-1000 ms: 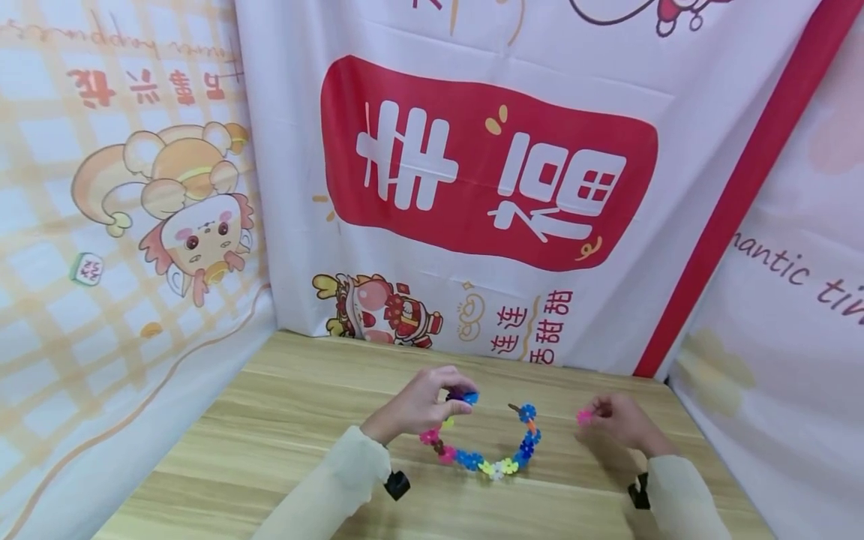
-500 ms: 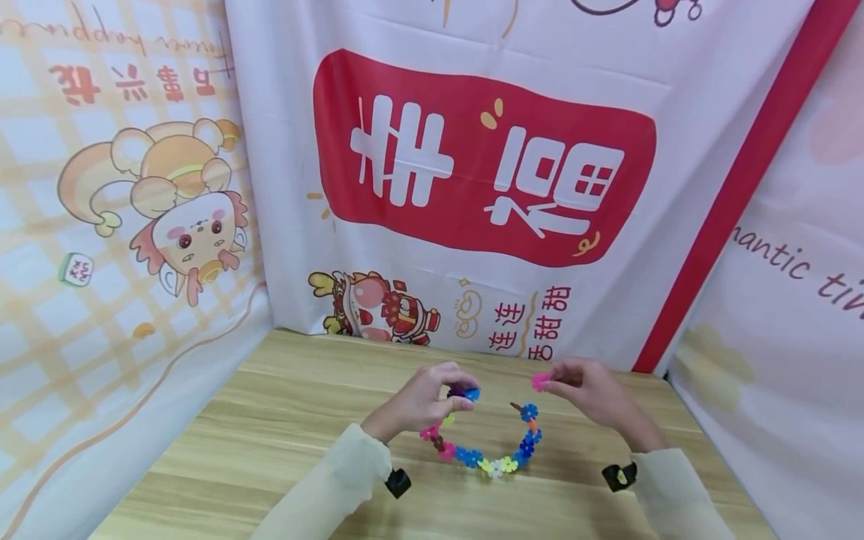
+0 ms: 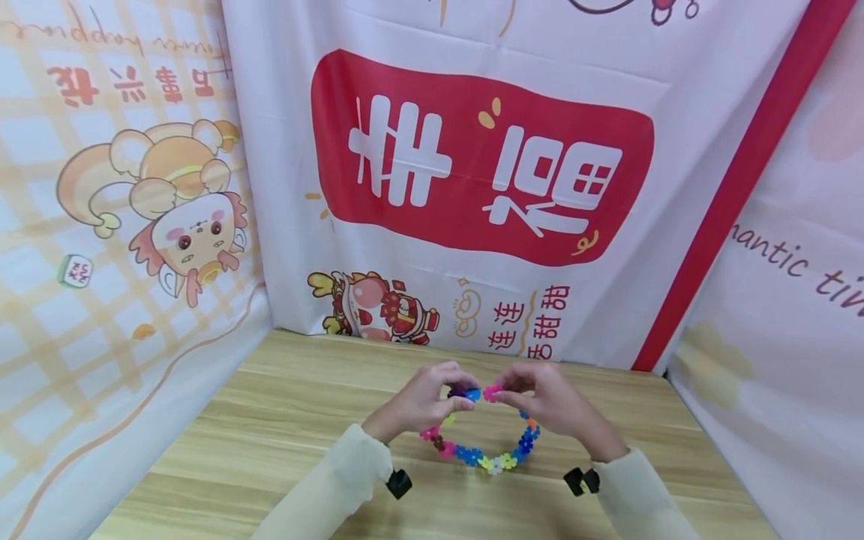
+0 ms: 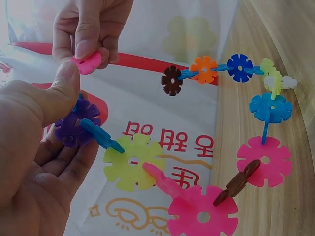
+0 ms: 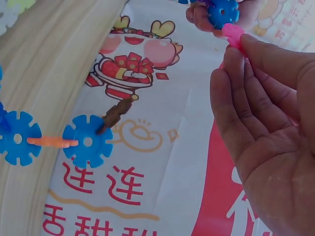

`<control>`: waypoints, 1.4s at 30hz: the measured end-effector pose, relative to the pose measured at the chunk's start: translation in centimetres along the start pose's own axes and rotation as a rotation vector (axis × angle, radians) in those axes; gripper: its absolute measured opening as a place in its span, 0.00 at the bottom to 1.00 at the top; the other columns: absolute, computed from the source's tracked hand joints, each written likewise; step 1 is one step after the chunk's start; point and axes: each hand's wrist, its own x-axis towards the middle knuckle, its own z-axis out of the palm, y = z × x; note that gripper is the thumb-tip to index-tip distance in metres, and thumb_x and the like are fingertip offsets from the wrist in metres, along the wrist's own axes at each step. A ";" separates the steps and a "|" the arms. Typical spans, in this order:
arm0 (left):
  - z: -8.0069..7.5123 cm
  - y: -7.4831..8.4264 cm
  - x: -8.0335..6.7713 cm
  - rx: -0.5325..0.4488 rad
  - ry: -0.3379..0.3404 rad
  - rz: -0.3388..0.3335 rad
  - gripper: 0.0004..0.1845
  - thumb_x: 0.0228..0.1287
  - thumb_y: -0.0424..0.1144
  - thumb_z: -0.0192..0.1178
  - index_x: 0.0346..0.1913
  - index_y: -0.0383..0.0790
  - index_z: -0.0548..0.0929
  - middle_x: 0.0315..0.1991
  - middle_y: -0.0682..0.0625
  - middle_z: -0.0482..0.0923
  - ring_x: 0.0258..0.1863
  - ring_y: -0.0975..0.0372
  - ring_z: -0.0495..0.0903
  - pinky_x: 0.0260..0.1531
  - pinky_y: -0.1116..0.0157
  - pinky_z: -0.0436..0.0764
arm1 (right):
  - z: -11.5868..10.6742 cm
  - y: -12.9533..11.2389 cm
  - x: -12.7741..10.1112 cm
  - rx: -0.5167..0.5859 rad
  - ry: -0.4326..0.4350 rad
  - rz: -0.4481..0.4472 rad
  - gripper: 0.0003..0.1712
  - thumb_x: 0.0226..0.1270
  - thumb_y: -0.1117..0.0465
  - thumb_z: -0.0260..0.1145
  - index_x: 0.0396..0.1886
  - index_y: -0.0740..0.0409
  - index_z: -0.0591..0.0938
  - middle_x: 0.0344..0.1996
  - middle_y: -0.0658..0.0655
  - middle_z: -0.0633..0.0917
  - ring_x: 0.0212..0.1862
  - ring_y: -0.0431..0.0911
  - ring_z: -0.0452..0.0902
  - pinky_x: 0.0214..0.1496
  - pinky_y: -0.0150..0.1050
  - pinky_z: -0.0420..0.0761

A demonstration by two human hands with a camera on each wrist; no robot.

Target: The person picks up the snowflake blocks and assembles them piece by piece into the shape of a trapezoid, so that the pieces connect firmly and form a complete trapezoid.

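Note:
A chain of notched, flower-shaped plastic discs (image 3: 496, 463) curves in an open ring above the wooden table. My left hand (image 3: 428, 397) pinches the chain's purple disc (image 4: 77, 125) at one end, where a blue disc (image 5: 223, 13) sticks out. Between thumb and fingertips, my right hand (image 3: 547, 397) holds a loose pink disc (image 5: 234, 35) right beside that blue disc. Whether the two discs touch, I cannot tell. A brown disc (image 5: 117, 115) forms the chain's other end, below my right hand. In the head view, the right hand hides that end.
The wood-grain table (image 3: 270, 435) lies under the hands. A white cloth with a red printed panel (image 3: 486, 161) hangs at the table's back edge. Printed cloths also stand on the left (image 3: 169, 202) and right (image 3: 796, 262).
My right hand has carried the pink disc leftward from the table's right side to the blue disc at the left hand. The left hand has stayed nearly still.

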 end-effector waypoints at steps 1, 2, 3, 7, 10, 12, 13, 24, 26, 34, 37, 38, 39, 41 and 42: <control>0.0 0.0 0.0 -0.001 -0.001 0.001 0.13 0.64 0.44 0.63 0.50 0.50 0.82 0.39 0.61 0.78 0.39 0.71 0.77 0.40 0.73 0.81 | 0.1 0.0 0.1 -0.009 0.005 -0.003 0.05 0.62 0.55 0.70 0.38 0.45 0.84 0.31 0.42 0.85 0.34 0.37 0.84 0.40 0.30 0.85; 0.0 0.0 -0.1 -0.003 -0.002 0.001 0.13 0.63 0.44 0.63 0.50 0.50 0.82 0.40 0.61 0.78 0.39 0.71 0.77 0.40 0.73 0.81 | 0.2 0.0 0.1 -0.014 0.010 -0.006 0.05 0.62 0.55 0.70 0.38 0.45 0.84 0.31 0.41 0.85 0.34 0.36 0.83 0.40 0.30 0.85; 0.0 0.0 -0.1 -0.005 -0.002 0.001 0.12 0.63 0.43 0.63 0.50 0.51 0.82 0.39 0.61 0.78 0.39 0.71 0.77 0.40 0.73 0.81 | 0.3 0.0 0.1 -0.017 0.013 -0.010 0.05 0.62 0.56 0.70 0.38 0.45 0.84 0.31 0.41 0.85 0.34 0.37 0.83 0.40 0.29 0.84; -0.1 0.1 -0.2 -0.004 -0.002 -0.003 0.12 0.64 0.46 0.63 0.50 0.55 0.81 0.40 0.60 0.79 0.40 0.71 0.77 0.42 0.73 0.80 | 0.5 -0.1 0.3 -0.027 0.022 -0.016 0.06 0.62 0.55 0.70 0.39 0.43 0.84 0.32 0.40 0.85 0.34 0.37 0.83 0.41 0.32 0.85; -0.1 0.2 -0.2 0.002 -0.001 -0.007 0.13 0.64 0.46 0.63 0.51 0.55 0.81 0.41 0.60 0.79 0.41 0.72 0.77 0.43 0.73 0.80 | 0.6 -0.3 0.4 -0.023 0.028 -0.024 0.06 0.62 0.55 0.70 0.39 0.43 0.84 0.31 0.40 0.85 0.34 0.37 0.83 0.41 0.32 0.85; -0.1 0.2 -0.1 0.011 0.003 -0.011 0.13 0.63 0.45 0.63 0.51 0.55 0.81 0.40 0.61 0.79 0.41 0.72 0.77 0.44 0.73 0.80 | 0.8 -0.5 0.5 -0.016 0.037 -0.037 0.06 0.62 0.56 0.70 0.38 0.44 0.84 0.31 0.41 0.85 0.34 0.38 0.83 0.41 0.31 0.85; -0.1 0.3 -0.1 0.014 0.005 -0.012 0.13 0.63 0.45 0.63 0.51 0.55 0.81 0.40 0.61 0.79 0.41 0.72 0.77 0.44 0.73 0.80 | 0.9 -0.6 0.5 -0.014 0.045 -0.042 0.06 0.62 0.57 0.70 0.38 0.44 0.84 0.31 0.41 0.86 0.33 0.37 0.83 0.40 0.30 0.85; 0.3 0.8 0.1 0.039 0.042 0.027 0.16 0.63 0.49 0.59 0.52 0.50 0.83 0.38 0.58 0.79 0.36 0.72 0.76 0.37 0.75 0.80 | 1.7 -0.9 0.5 0.009 0.159 -0.038 0.06 0.57 0.61 0.73 0.33 0.47 0.86 0.28 0.43 0.87 0.30 0.37 0.83 0.34 0.30 0.84; 0.4 0.9 0.1 0.046 0.036 0.038 0.17 0.64 0.49 0.60 0.53 0.49 0.83 0.37 0.58 0.78 0.33 0.71 0.74 0.33 0.75 0.79 | 1.7 -0.7 0.5 0.013 0.139 -0.042 0.05 0.57 0.61 0.73 0.33 0.48 0.86 0.28 0.44 0.87 0.30 0.37 0.83 0.33 0.30 0.84; 0.4 1.1 0.3 0.047 0.004 0.015 0.16 0.65 0.45 0.61 0.55 0.52 0.82 0.40 0.60 0.78 0.34 0.71 0.73 0.34 0.74 0.79 | -0.5 1.3 0.3 0.085 -0.007 0.010 0.12 0.59 0.52 0.72 0.41 0.47 0.84 0.36 0.48 0.87 0.36 0.42 0.84 0.40 0.33 0.85; 0.3 1.2 0.3 0.028 0.004 -0.013 0.15 0.65 0.45 0.61 0.54 0.53 0.81 0.42 0.61 0.79 0.36 0.71 0.75 0.38 0.73 0.79 | -1.3 3.6 0.0 0.088 -0.049 0.095 0.17 0.60 0.48 0.70 0.47 0.46 0.83 0.42 0.50 0.87 0.43 0.44 0.84 0.46 0.34 0.84; 0.2 1.2 0.2 0.019 0.011 -0.021 0.15 0.65 0.45 0.61 0.54 0.53 0.81 0.42 0.61 0.79 0.37 0.71 0.76 0.40 0.73 0.80 | -1.4 4.4 -0.1 0.086 -0.069 0.129 0.18 0.61 0.47 0.69 0.49 0.46 0.82 0.45 0.52 0.87 0.45 0.44 0.84 0.47 0.34 0.84; 0.2 1.2 0.2 0.016 0.017 -0.022 0.15 0.65 0.45 0.61 0.54 0.53 0.82 0.42 0.61 0.79 0.38 0.71 0.77 0.41 0.73 0.80 | -1.5 5.2 -0.3 0.076 -0.094 0.164 0.19 0.62 0.46 0.68 0.51 0.45 0.82 0.47 0.52 0.86 0.47 0.44 0.84 0.48 0.35 0.84; 0.2 1.2 0.1 0.005 0.027 -0.025 0.15 0.65 0.46 0.61 0.53 0.52 0.82 0.41 0.60 0.80 0.40 0.71 0.77 0.43 0.71 0.80 | -1.4 7.1 -0.9 0.068 -0.158 0.221 0.20 0.64 0.44 0.66 0.54 0.44 0.80 0.51 0.52 0.86 0.50 0.43 0.83 0.50 0.35 0.84; 0.2 1.1 0.0 0.002 0.029 -0.025 0.15 0.65 0.46 0.61 0.53 0.51 0.82 0.41 0.60 0.79 0.40 0.71 0.78 0.44 0.70 0.81 | -1.1 7.9 -1.2 0.069 -0.189 0.244 0.21 0.64 0.44 0.66 0.55 0.43 0.80 0.52 0.52 0.85 0.51 0.43 0.83 0.51 0.36 0.84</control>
